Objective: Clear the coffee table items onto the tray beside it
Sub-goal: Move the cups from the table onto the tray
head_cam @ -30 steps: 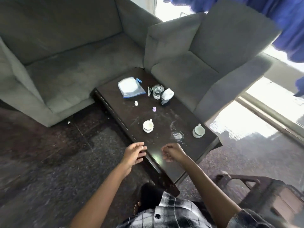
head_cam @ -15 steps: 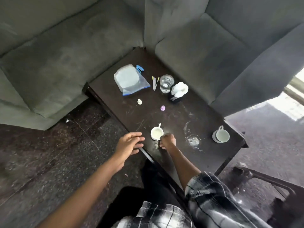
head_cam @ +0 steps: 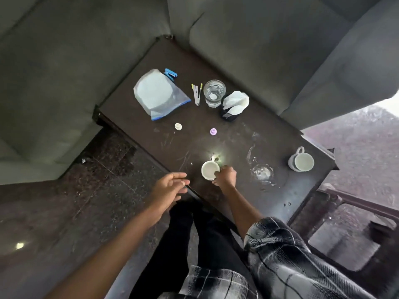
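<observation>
A dark coffee table (head_cam: 248, 67) carries the items. My right hand (head_cam: 224, 176) grips a small white cup (head_cam: 209, 170) near the table's near edge. My left hand (head_cam: 170, 186) hovers relaxed and empty over the near left edge. A second white cup (head_cam: 302, 162) stands at the right end. Farther back lie a plastic bag with paper plates (head_cam: 157, 93), a blue clip (head_cam: 170, 74), tweezers (head_cam: 197, 92), a glass of water (head_cam: 214, 92), a dark holder with white tissue (head_cam: 234, 104), a small white cap (head_cam: 178, 126) and a purple cap (head_cam: 213, 131).
Grey sofas (head_cam: 64, 72) wrap the table's far sides. A water spill (head_cam: 262, 172) shines on the tabletop right of the held cup. A dark tray-like frame (head_cam: 356, 229) sits on the floor at lower right. Dark stone floor (head_cam: 54, 212) lies to the left.
The view has tilted down and closer to the table. My right hand reached forward from the near edge and closed on the small white cup. My left hand stayed open by the edge.
</observation>
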{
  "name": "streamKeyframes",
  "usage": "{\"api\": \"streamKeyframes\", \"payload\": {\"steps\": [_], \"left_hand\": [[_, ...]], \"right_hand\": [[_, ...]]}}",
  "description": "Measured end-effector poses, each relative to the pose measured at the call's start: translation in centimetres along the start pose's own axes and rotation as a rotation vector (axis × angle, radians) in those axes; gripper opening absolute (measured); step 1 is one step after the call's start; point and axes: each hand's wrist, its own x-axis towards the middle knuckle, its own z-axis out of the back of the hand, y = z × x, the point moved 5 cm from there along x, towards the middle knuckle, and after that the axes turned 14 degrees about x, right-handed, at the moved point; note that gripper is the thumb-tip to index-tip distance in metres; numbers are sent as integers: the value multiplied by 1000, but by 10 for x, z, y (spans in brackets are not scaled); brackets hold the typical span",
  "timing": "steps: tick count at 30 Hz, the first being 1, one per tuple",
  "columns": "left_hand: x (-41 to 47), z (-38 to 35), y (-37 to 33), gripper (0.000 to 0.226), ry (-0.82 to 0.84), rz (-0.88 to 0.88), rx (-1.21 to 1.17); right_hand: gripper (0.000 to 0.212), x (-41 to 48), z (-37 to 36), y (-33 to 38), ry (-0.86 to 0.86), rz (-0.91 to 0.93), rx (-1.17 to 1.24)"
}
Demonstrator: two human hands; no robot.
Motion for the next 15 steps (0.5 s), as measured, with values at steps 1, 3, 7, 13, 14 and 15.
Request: {"api": "streamKeyframes", "payload": {"steps": [1,3,7,13,14,15], "left_hand": [[0,-1,-2,22,16,-6,15],[4,-2,-8,31,16,-36,85],[13,-10,-33,62,-13,-195,321],[15,-50,-90,97,124,-526,518],[14,-58,-98,96,134,-567,558],[12,-66,-106,92,136,-606,596]], "right_hand": [[10,-6,4,6,-6,10,13],[4,-26,15,25,-24,30,62],[11,-64,46,63,-7,87,122],[10,-115,96,89,10,199,225],[14,-120,104,89,0,201,255],[17,-124,113,88,-18,202,288]]}}
